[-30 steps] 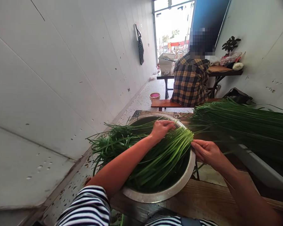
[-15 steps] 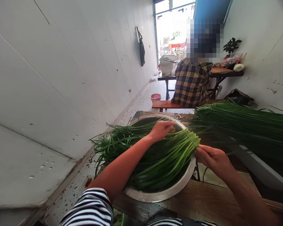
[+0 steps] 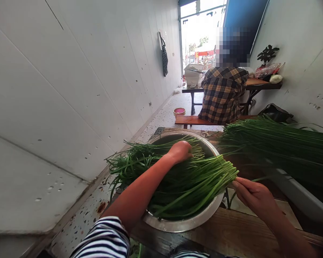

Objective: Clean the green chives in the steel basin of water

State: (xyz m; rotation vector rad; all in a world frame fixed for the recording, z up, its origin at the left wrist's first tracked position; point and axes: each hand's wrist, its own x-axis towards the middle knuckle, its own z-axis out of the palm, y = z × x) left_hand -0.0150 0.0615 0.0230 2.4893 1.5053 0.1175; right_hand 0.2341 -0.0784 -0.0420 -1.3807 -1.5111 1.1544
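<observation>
A wide metal basin holds a heap of long green garlic chives. Their leafy ends hang over its left rim, and pale stem ends stick out past the right rim. My left hand is closed on stems near the middle of the basin; its fingertips are mostly hidden. At the stem ends on the right, my right hand pinches the tip of the bunch between thumb and fingers.
More chives lie in a pile at the right, above a pale tray edge. The basin stands on a wooden bench. Ahead, a person in a plaid shirt sits at a table. A white wall runs along the left.
My left hand has come down onto the stems with its fingers curled. The right hand has moved right and down, drawing the stem ends further over the rim.
</observation>
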